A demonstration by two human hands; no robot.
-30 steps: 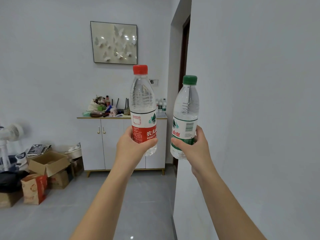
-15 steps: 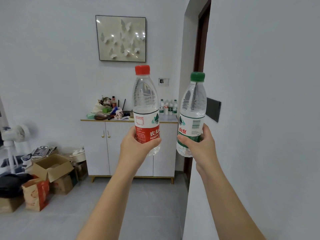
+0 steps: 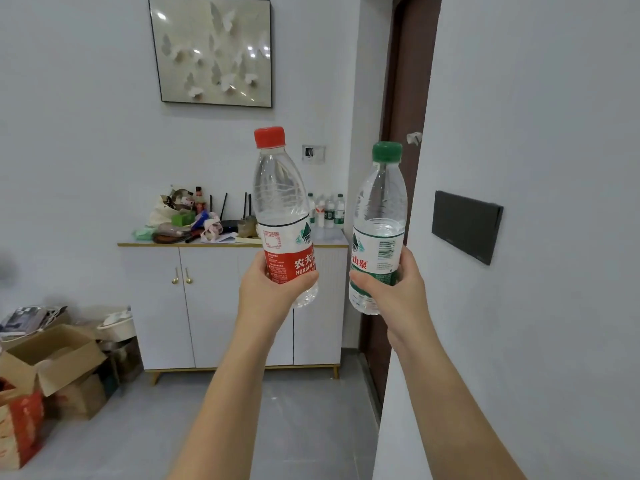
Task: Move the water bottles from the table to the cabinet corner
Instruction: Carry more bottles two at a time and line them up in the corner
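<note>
My left hand [image 3: 268, 297] grips a clear water bottle with a red cap and red label [image 3: 282, 216], held upright in front of me. My right hand [image 3: 394, 292] grips a second clear bottle with a green cap and green label [image 3: 379, 223], also upright. Both are raised at chest height, side by side and apart. Ahead stands a white cabinet [image 3: 207, 306] with gold handles. Several small water bottles [image 3: 327, 211] stand at the right corner of its top, against the wall.
Clutter of bags and a router [image 3: 194, 220] covers the left part of the cabinet top. Cardboard boxes [image 3: 52, 362] and a red paper bag [image 3: 19, 424] sit on the floor at left. A white wall [image 3: 519, 306] with a dark panel [image 3: 465, 225] is close on my right, a dark doorway [image 3: 403, 98] beyond.
The cabinet and picture have grown larger and nearer in view. Both bottles stay held upright in my hands. More of the doorway and the dark wall panel has come into sight.
</note>
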